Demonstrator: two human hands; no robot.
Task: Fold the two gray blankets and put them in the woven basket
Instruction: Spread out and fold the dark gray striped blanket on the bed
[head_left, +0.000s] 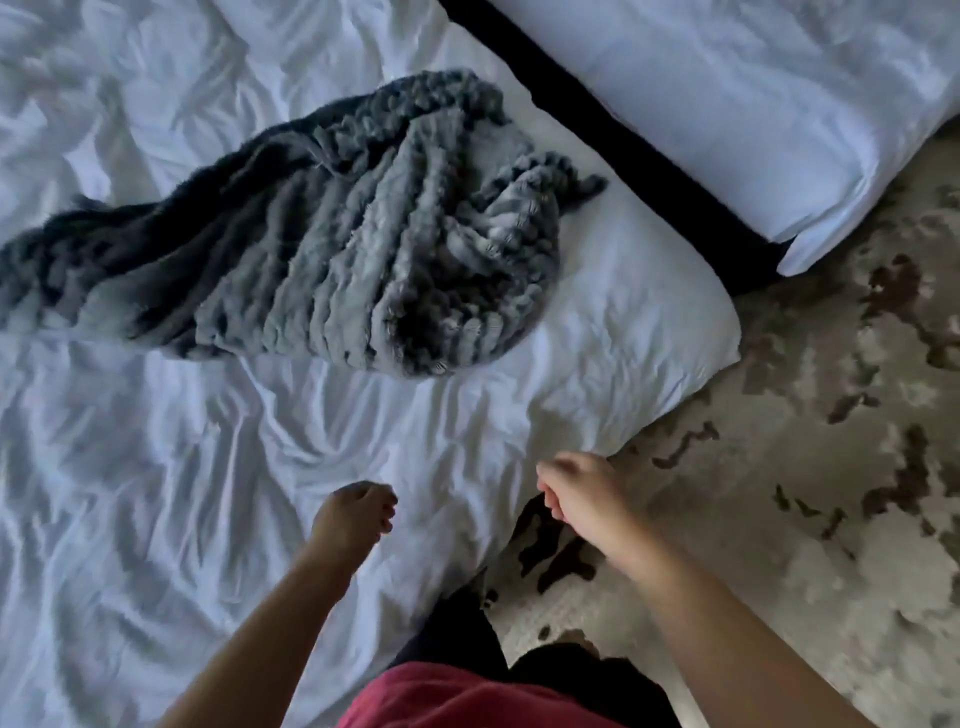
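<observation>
Left hand (356, 514) and right hand (576, 491) are held loosely curled, empty. A crumpled ribbed gray plush blanket (322, 249) is seen at eleven o'clock.

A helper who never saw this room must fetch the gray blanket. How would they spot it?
Find the bed with rumpled white sheets. Toward its corner by the patterned rug lies the gray blanket, bunched in a heap. It is the only dark, ribbed, furry thing on the white bedding.

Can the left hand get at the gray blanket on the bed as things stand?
Probably yes: the left hand holds nothing, and only rumpled white sheet lies between it and the gray blanket. It may take a forward lean.
</observation>
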